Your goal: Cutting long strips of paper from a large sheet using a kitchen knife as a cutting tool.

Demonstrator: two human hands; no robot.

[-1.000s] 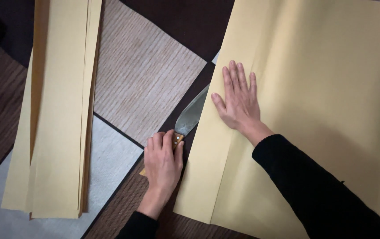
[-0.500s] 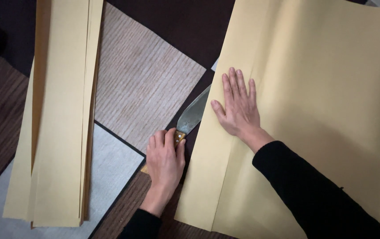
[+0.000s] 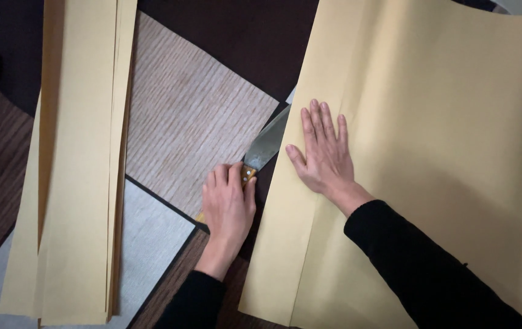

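Knife: wood-handled, blade lying along the left edge of the large tan paper sheet; my left hand grips its handle. Right hand: flat, fingers spread, pressing the sheet. Cut strips stacked left on the table.

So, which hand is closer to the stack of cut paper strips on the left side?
The left. The left hand grips the knife handle, apart from the stack of strips across the woven mat. The right hand lies flat on the large sheet, farther away.
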